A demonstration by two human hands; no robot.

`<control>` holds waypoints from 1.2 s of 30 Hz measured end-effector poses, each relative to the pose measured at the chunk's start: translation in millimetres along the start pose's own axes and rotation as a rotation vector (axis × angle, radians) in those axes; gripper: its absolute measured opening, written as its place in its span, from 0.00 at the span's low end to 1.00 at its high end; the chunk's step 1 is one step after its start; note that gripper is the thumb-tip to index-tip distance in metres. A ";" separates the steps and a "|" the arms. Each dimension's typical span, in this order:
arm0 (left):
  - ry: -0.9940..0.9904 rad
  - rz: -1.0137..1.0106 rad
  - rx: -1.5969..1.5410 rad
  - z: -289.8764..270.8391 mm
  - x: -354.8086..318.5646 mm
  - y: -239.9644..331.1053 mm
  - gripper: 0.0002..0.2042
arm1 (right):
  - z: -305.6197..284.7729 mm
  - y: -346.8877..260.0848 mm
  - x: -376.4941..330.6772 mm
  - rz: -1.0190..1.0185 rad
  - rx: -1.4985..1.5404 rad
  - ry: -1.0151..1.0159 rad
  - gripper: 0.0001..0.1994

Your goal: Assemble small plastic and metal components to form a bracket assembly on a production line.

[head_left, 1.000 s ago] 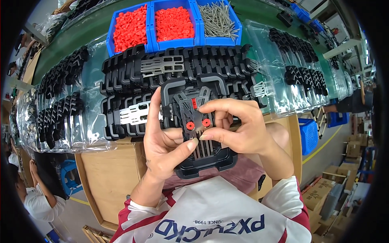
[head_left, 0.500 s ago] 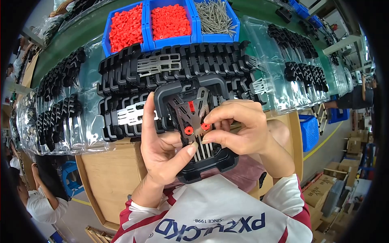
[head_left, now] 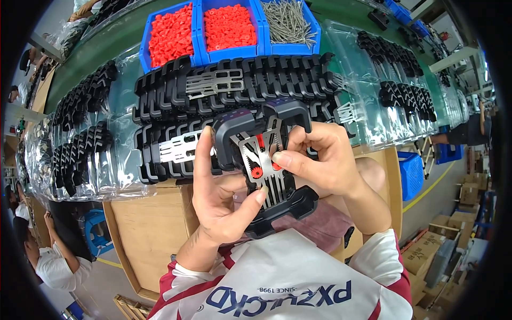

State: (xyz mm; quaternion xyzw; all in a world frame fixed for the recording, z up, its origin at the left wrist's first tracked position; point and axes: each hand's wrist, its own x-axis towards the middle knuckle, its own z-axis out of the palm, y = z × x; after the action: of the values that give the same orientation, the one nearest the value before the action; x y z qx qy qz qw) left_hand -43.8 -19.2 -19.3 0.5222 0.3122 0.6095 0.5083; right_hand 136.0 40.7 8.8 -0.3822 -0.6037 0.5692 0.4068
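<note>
Green bench (head_left: 346, 18): smooth, far ends lost at the dark rim. Ribbed black plastic rows (head_left: 272, 74) crowd its near edge; little room there. Glossy blue bins (head_left: 234, 54) behind. Left hand (head_left: 221, 205): index outstretched, thumb pressing down, remaining fingertips hidden. Right hand (head_left: 325, 160): thumb and curled fingers pinching bracket's right side. Bracket (head_left: 288, 210): angular black plastic, held above lap. Slotted metal plate (head_left: 266, 165) on it. Toothed red gears (head_left: 256, 173): right one partly under thumb.

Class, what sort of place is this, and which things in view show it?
Probably a factory assembly workshop: blue bins hold small red plastic parts, matching black plastic brackets lie in rows, and cardboard boxes are piled at right.
</note>
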 end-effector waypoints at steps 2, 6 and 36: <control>0.040 -0.048 -0.107 2.4 1.1 1.8 0.48 | 0.0 0.1 0.1 0.000 -0.004 0.035 0.04; 0.083 -0.110 -0.238 3.2 2.1 1.7 0.48 | -1.9 -4.3 0.4 -0.124 -0.124 0.051 0.05; 0.099 -0.131 -0.238 5.3 5.8 0.8 0.49 | -9.5 0.5 6.4 -0.463 -0.313 -0.089 0.16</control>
State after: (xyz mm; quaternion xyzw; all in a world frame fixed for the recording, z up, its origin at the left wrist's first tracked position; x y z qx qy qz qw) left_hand -38.6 -14.8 -15.4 0.4060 0.2956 0.6329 0.5893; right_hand 142.3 50.3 8.9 -0.2669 -0.7727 0.3771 0.4354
